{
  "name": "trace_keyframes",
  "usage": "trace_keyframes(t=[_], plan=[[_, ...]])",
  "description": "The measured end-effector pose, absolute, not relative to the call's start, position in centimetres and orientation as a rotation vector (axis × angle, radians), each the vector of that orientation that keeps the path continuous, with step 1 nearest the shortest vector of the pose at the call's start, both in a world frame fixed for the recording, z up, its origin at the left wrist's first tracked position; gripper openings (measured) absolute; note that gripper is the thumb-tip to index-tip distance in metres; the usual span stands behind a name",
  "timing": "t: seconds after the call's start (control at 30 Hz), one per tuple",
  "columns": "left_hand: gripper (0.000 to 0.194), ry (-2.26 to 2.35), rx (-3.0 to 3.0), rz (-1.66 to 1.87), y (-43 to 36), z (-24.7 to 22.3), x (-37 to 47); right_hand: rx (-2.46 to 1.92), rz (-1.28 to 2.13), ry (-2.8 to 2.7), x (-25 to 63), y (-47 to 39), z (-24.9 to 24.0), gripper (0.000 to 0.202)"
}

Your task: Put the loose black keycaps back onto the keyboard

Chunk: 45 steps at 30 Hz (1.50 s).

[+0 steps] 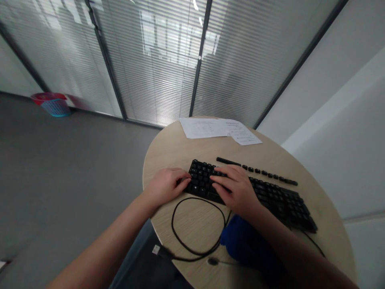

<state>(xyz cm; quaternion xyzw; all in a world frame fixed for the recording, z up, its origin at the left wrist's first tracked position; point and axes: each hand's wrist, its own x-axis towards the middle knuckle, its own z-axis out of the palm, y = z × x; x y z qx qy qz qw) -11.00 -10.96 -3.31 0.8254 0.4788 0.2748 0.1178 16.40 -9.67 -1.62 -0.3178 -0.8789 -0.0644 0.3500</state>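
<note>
A black computer keyboard [284,200] lies at a slant on the round wooden table. My left hand [168,184] grips its left end, thumb and fingers closed at the edge. Over the left part of the keys is my right hand [236,186], its fingers spread and touching the keys; the hand and wrist hide the middle of the board. Behind the keyboard, a long black key [228,161] and several small loose keycaps [264,173] lie in a row. A blue cloth [240,241] sits partly under my right forearm.
The black cable [173,224] loops in front of the keyboard, its USB plug [156,249] hanging past the table edge [162,237]. Near it lies a small dark-ended tool [213,261]. White papers [207,128] rest at the back. A red and blue basket [55,106] stands by the glass wall.
</note>
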Motion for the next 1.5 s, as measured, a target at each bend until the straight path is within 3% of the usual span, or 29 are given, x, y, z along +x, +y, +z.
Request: trace_keyframes(t=[0.13,0.23,0.57,0.77,0.93,1.2,1.5], plan=[[0.022,1.38,2.415,0.839,-10.9,-3.3,-11.1,-1.163,-0.18,-2.235,20.5,-4.2,0.3,0.019],[0.023,1.368,2.421,0.865,-10.9,-3.4,-11.1,-1.576,0.006,-2.356,22.9,0.0,0.2,0.023],[0.022,1.341,2.428,0.888,-10.8,-3.6,-11.2,-1.676,0.142,-2.409,21.9,1.2,-0.6,0.022],[0.022,1.314,2.445,0.91,-10.8,-3.6,-11.3,-1.263,-0.03,-2.251,23.9,-7.1,0.5,0.021],[0.02,1.25,2.578,0.985,-11.1,-3.4,-11.0,-0.933,-0.068,-2.365,24.5,-13.7,-1.5,0.016],[0.013,0.933,2.722,1.103,-11.9,-0.5,-7.5,-0.834,-0.113,-2.344,23.2,-12.7,-4.7,0.015],[0.011,0.828,2.731,0.91,-11.3,-1.8,-5.9,-0.835,-0.129,-2.339,22.4,-13.2,-4.5,0.018]])
